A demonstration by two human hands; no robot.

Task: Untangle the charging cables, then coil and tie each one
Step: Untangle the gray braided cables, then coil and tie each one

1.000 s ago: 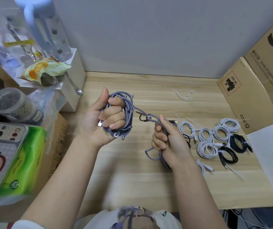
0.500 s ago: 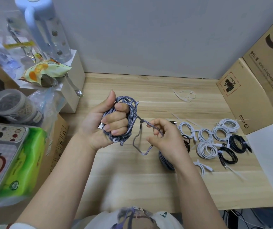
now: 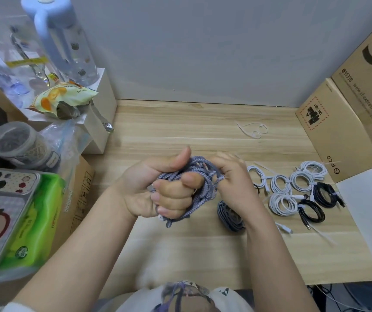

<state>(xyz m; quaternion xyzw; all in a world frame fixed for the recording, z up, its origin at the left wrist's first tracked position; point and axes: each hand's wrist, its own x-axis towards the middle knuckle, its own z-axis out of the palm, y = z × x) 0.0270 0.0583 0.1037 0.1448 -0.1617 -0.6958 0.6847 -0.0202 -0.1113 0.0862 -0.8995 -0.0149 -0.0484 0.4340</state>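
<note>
My left hand (image 3: pixel 158 190) grips a coil of grey-blue braided cable (image 3: pixel 200 194) above the wooden table (image 3: pixel 180 248), fingers curled through the loops and thumb up. My right hand (image 3: pixel 230 179) pinches the coil's right side, its fingertips hidden in the strands. A second braided coil (image 3: pixel 227 215) lies on the table under my right wrist. Several tied white coils (image 3: pixel 281 192) and two black coils (image 3: pixel 315 206) lie in a cluster to the right.
Loose clear ties (image 3: pixel 252 129) lie at the back of the table. Cardboard boxes (image 3: pixel 338 122) stand at the right, a white sheet (image 3: pixel 369 208) below them. A bottle (image 3: pixel 65 41), a jar (image 3: pixel 20 143), a snack bag and a green tissue pack (image 3: pixel 32 221) crowd the left.
My right hand has moved left and up with the loose end of the cable, bringing it onto the coil. The hanging loop between my hands is gone. Both hands sit lower in view.
</note>
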